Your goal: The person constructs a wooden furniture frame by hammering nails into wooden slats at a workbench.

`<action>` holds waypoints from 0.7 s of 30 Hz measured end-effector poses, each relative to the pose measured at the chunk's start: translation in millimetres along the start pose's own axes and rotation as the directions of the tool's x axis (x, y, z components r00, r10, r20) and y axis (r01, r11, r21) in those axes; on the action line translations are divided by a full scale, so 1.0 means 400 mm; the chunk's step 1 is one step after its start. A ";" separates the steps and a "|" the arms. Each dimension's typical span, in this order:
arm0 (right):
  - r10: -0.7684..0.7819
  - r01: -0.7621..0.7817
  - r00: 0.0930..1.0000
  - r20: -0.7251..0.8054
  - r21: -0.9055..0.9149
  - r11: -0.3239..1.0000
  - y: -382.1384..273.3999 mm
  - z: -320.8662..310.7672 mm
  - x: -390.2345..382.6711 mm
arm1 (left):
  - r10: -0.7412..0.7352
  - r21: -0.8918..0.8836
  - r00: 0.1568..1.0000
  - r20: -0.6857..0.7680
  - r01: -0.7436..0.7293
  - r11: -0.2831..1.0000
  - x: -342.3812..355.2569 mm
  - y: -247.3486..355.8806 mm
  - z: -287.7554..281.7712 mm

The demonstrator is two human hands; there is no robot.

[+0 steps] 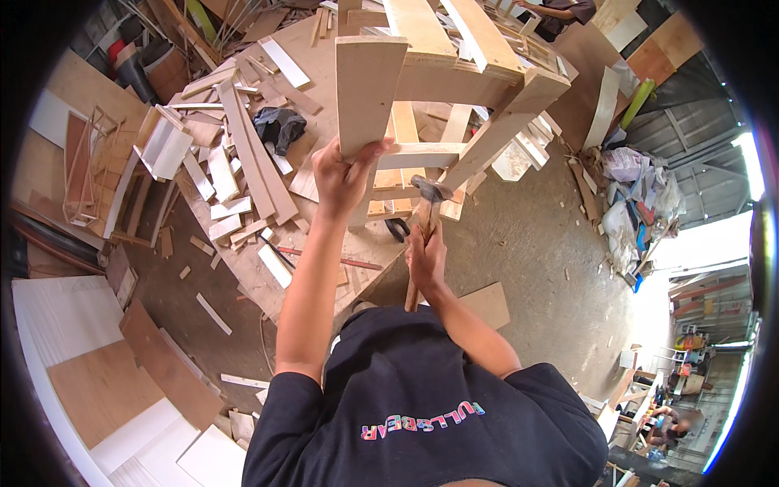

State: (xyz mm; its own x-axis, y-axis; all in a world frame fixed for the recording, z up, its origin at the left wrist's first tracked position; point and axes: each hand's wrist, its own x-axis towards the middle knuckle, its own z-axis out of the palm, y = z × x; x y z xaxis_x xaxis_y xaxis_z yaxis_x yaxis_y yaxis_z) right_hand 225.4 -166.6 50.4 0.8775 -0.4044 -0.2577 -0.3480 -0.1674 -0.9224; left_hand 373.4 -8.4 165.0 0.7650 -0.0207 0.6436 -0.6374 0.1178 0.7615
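A wooden frame [466, 88] with slats and crossbars stands on the worktable in front of me. My left hand [345, 174] is closed round the lower end of its upright plywood board [370, 93], thumb across the near face. My right hand [427, 256] grips a hammer [428, 213] by its wooden handle. The hammer's metal head points up, just below a crossbar [422, 155] of the frame. Whether it touches the wood I cannot tell. Beside the hammer, a dark curved tool handle [397, 230] shows at the table's edge.
Wood offcuts [231, 166] and a black plastic bag [279, 128] cover the left of the worktable [304, 302]. A thin red strip [333, 258] lies near its front edge. Sacks [637, 191] line the right wall. Other people [560, 12] are at the far side and lower right [669, 428].
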 end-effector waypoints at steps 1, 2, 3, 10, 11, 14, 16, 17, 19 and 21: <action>-0.062 0.058 0.997 -0.054 -0.064 0.996 0.006 0.002 -0.011 | -0.017 -0.003 1.000 -0.003 0.017 1.000 0.000 0.002 0.000; -0.127 0.113 0.986 -0.105 -0.129 0.985 0.010 0.002 -0.014 | -0.034 -0.006 0.999 -0.006 0.034 0.999 0.001 0.003 -0.001; -0.268 0.229 0.951 -0.152 -0.229 0.946 0.009 -0.004 -0.006 | -0.030 -0.011 1.000 -0.007 0.030 0.999 0.004 0.003 -0.001; -0.536 0.367 0.825 -0.180 -0.551 0.750 -0.007 0.003 -0.005 | 0.001 -0.030 1.000 -0.008 -0.001 1.000 -0.003 -0.012 0.002; -0.484 0.323 0.852 -0.198 -0.529 0.785 -0.022 0.016 -0.011 | 0.002 -0.023 1.000 -0.009 -0.003 1.000 -0.005 -0.010 0.004; -0.389 0.276 0.902 -0.188 -0.442 0.854 -0.022 0.021 -0.011 | -0.001 -0.035 1.000 -0.017 0.000 0.999 -0.007 -0.004 0.003; -0.332 0.243 0.928 -0.170 -0.401 0.883 -0.015 0.014 -0.012 | -0.002 -0.023 1.000 -0.010 0.001 1.000 -0.009 -0.002 0.000; -0.336 0.244 0.926 -0.171 -0.406 0.881 -0.013 0.016 -0.010 | 0.000 -0.002 1.000 0.000 0.000 1.000 -0.010 -0.002 -0.004; -0.342 0.246 0.923 -0.174 -0.415 0.876 -0.007 0.018 -0.005 | 0.000 0.028 1.000 0.008 0.000 1.000 -0.009 0.001 -0.005; -0.437 0.299 0.873 -0.219 -0.466 0.833 0.034 0.025 0.008 | -0.003 0.047 1.000 0.002 0.003 0.999 -0.003 0.008 0.003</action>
State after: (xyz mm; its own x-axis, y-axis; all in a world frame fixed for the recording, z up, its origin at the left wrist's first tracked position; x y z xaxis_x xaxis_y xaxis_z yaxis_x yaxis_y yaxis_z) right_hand 226.7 -161.0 34.1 0.8452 -0.4770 0.2409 -0.1809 -0.6796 -0.7110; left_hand 370.4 -9.2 166.8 0.7671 -0.0226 0.6412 -0.6385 0.0712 0.7663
